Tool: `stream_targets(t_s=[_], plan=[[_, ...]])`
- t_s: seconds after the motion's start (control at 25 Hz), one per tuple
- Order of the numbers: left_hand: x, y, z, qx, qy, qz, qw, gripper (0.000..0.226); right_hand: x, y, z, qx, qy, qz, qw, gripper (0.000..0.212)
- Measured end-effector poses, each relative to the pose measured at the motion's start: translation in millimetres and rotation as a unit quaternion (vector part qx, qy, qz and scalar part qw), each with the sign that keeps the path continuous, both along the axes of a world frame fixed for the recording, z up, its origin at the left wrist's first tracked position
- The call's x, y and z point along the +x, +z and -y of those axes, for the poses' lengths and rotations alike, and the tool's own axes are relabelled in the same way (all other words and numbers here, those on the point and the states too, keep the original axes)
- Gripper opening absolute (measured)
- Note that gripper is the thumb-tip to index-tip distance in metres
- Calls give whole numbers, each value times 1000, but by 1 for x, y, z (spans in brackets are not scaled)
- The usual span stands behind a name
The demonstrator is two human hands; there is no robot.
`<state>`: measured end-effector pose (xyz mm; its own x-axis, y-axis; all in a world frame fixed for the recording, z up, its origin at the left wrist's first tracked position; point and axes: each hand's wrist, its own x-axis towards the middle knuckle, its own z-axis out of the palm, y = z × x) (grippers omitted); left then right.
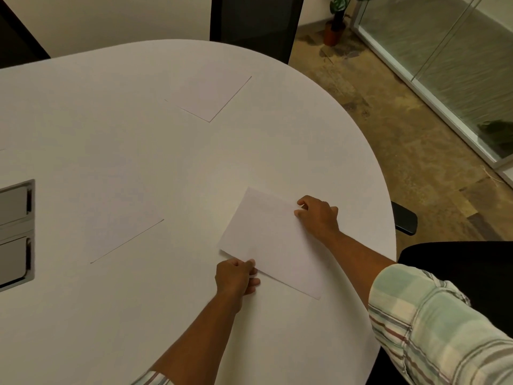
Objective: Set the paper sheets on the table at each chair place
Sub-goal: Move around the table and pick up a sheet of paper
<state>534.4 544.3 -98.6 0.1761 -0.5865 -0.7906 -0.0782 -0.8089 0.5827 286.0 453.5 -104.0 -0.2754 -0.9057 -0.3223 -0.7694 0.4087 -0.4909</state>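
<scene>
A white paper sheet [270,243] lies slanted on the white table [166,151] near its right rim, beside a black chair seat [458,273]. My left hand [236,277] pinches the sheet's near left corner. My right hand [319,216] grips its far right edge. A second sheet [213,97] lies flat farther back, in front of a dark chair back [255,23]. A third sheet [122,220] rests flat on the left of the table, its outline faint.
A grey cable hatch [15,232] is set into the table at the left edge of view. A chair armrest [404,218] pokes out past the right rim. A potted plant [337,22] and a glass partition [449,68] stand beyond on the carpeted floor.
</scene>
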Motion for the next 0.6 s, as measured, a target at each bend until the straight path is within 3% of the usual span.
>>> stream_targets(t_s=[0.2, 0.32, 0.4, 0.44, 0.6], plan=[[9, 4, -4, -28, -63, 61, 996, 32, 4, -4, -31, -74, 16, -34, 997, 43], [18, 3, -4, -105, -151, 176, 967, 38, 20, -12, -79, -97, 54, -78, 991, 46], [18, 4, -7, -203, -219, 253, 920, 23, 34, -21, -111, -115, 77, -120, 983, 52], [16, 4, -9, -243, -264, 285, 889, 28, 40, -25, -124, -107, 87, -136, 981, 58], [4, -13, -6, -243, -524, 353, 736, 86, 52, -39, -151, 7, 137, -146, 980, 83]])
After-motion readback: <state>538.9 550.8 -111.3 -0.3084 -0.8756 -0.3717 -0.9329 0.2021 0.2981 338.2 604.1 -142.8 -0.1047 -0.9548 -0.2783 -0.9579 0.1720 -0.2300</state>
